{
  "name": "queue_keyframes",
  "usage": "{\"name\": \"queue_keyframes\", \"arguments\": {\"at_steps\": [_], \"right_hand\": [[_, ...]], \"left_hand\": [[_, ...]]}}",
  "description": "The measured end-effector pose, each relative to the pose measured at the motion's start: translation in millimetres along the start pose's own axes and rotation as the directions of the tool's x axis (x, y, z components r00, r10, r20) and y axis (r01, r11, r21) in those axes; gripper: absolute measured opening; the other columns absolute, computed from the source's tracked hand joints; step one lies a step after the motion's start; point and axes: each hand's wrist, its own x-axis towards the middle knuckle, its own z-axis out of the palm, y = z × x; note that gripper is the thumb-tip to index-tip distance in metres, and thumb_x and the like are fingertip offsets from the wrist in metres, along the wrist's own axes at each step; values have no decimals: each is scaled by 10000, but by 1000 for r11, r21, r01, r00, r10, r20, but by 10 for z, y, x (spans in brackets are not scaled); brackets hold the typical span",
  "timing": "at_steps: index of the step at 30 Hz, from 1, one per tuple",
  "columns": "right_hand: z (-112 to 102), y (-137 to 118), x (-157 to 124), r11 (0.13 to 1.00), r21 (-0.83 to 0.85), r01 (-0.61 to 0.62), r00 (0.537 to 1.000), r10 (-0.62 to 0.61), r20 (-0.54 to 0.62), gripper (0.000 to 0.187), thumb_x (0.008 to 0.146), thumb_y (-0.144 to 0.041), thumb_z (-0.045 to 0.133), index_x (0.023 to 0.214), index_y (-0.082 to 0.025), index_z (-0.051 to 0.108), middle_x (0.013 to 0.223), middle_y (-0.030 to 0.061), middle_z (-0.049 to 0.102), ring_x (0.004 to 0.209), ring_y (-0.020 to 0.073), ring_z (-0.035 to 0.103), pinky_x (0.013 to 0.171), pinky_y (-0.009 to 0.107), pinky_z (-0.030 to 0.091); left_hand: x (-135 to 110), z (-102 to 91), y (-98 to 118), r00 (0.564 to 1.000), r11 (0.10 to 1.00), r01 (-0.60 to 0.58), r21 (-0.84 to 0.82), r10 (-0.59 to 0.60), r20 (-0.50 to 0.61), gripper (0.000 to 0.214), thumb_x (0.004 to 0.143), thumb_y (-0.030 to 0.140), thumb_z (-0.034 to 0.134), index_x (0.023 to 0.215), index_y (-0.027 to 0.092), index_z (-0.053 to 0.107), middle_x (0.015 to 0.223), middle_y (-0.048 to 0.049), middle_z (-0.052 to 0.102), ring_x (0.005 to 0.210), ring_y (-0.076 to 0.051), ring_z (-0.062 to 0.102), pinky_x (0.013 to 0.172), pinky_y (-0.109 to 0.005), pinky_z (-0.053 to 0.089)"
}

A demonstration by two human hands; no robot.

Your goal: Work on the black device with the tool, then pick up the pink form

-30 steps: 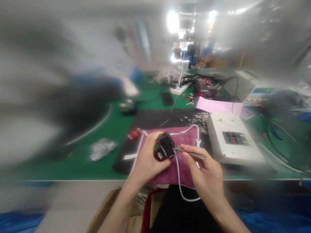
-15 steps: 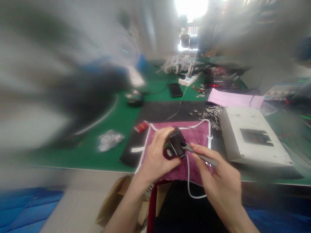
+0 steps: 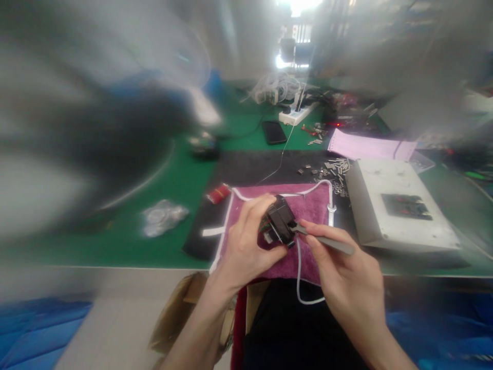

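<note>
1. Pinching the grey metal tool (image 3: 332, 243) between thumb and fingers, the right hand (image 3: 348, 264) is nearly closed. The tool appears stiff, smooth and light, best gripped mid-shank; its long axis runs leftward and slightly away, the tip meeting the black housing (image 3: 282, 218).
2. A pale cable (image 3: 299, 272), evidently flexible, loops down beside the housing.
3. The left hand (image 3: 246, 241), curved half open, clasps the housing above the purple towel (image 3: 313, 205), thumb at its near end, fingers at its far end. Its long axis slants from far left to near right. Probably light and rigid, with fragile parts palmward, it is best held by its ends.
</note>
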Motion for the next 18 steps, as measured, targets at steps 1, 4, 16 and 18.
{"name": "queue_keyframes", "arguments": {"at_steps": [1, 4, 16, 18], "right_hand": [[11, 2, -3, 1000, 24, -16, 1000, 16, 0, 174, 1011, -159, 675, 1163, -219, 734, 1155, 18, 800, 1051, 154, 780, 1006, 237, 614], [13, 16, -10, 989, 123, -78, 997, 78, 4, 169, 1020, -187, 679, 1175, -234, 726, 1179, 15, 791, 1073, 162, 774, 1002, 257, 619], [13, 77, 17, 935, 299, -192, 981, 184, 54, 121, 1018, -228, 705, 1137, -234, 722, 1170, 27, 798, 1056, 173, 786, 973, 243, 636], [21, 101, 46, 878, 411, -245, 969, 229, 90, 110, 1023, -258, 705, 1129, -230, 713, 1165, 36, 800, 1022, 185, 796, 948, 264, 654]], "left_hand": [[2, -3, -3, 1000, 1000, 0, 1, 0, -2, 870, 723, 97, 772, 1512, 250, 439, 1506, -111, 552, 1417, -314, 537, 1240, -522, 471], [17, -18, -11, 1000, 1000, 5, -15, -5, 19, 883, 710, 87, 767, 1512, 253, 438, 1498, -107, 555, 1405, -304, 546, 1219, -497, 493], [13, -33, -14, 999, 998, 12, -62, -9, 43, 875, 715, 99, 781, 1507, 264, 446, 1491, -100, 550, 1406, -298, 546, 1223, -489, 487], [33, -34, -21, 998, 997, 24, -69, -20, 51, 873, 715, 108, 791, 1503, 264, 450, 1485, -99, 552, 1401, -300, 547, 1218, -492, 489]]}}
